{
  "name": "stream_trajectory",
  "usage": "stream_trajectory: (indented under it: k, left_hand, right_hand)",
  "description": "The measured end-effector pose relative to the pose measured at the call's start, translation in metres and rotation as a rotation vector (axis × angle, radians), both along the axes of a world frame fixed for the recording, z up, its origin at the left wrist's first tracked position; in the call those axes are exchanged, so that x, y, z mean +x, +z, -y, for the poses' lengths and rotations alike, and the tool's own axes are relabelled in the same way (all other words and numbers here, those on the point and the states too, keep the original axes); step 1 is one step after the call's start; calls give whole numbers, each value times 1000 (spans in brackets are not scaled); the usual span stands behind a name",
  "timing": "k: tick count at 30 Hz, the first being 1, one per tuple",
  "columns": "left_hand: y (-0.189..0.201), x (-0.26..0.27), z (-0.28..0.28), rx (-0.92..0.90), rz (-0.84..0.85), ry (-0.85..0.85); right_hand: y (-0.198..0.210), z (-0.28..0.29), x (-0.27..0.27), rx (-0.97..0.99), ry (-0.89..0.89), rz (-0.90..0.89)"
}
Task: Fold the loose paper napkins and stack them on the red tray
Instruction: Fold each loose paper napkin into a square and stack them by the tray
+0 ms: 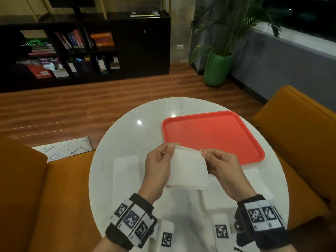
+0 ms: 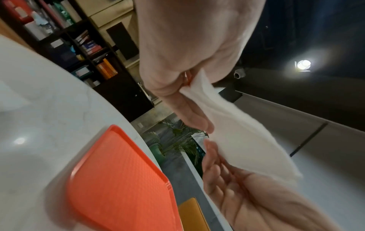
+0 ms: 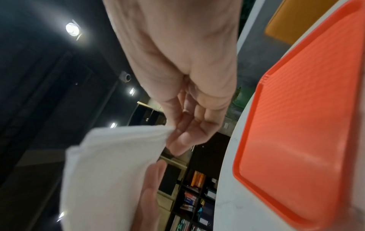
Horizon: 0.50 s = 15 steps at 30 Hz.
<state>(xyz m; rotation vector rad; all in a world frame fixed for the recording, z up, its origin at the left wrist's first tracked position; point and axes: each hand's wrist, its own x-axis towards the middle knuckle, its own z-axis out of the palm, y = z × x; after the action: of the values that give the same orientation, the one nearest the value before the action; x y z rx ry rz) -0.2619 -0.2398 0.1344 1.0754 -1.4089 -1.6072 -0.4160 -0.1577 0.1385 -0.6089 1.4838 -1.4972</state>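
I hold a white folded napkin (image 1: 187,170) in the air over the near half of the round marble table (image 1: 138,131). My left hand (image 1: 170,149) pinches its upper left corner. My right hand (image 1: 206,155) pinches the upper right edge, thumb on top. The red tray (image 1: 212,135) lies just beyond the hands at the right, with nothing on it. In the left wrist view the left hand (image 2: 197,112) grips the napkin (image 2: 241,137) above the tray (image 2: 118,179). In the right wrist view the right hand (image 3: 175,140) pinches the napkin (image 3: 110,164) beside the tray (image 3: 296,125).
Flat napkins lie on the table to the left (image 1: 125,171), at the right (image 1: 258,182) and under my wrists (image 1: 218,199). Orange seats (image 1: 300,135) flank the table. A green plant pot (image 1: 217,70) and a dark bookshelf (image 1: 72,51) stand across the wooden floor.
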Motion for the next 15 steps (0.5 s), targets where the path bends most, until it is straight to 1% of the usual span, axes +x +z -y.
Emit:
stream_trajectory:
  k: [2,3,6,7,9,11,12,14,15]
  left_hand:
    - [-2,-8,-4,-6,12,7]
    - [-4,-12,-6,-15,23,9]
    - [-9,-26,-15,-44,49,4]
    - [-11,-30,-18,-36,49,-1]
    - [-11,-35,-23,19,55,-20]
    - [-13,-32,-25,131,61,-40]
    - [-15,-27,-25,173,78,-48]
    - [-25,-8,-26,208,133,-42]
    - [-31,5,-26,221,163,-12]
  right_hand:
    - [-2,-9,-9,38,-18,37]
    - [-2,-14,-12,60,15,67]
    - [-6,-29,-16,117,197,99]
    - [-10,-33,-17,122,211,91]
    - [-21,-39,-24,137,128,53]
    - [-36,-44,-38,173,8,16]
    - [-44,-48,-46,195,-25,-3]
    - [-60,-54,-60,255,-30,-45]
    - [-69,-57,-65,299,-23,-57]
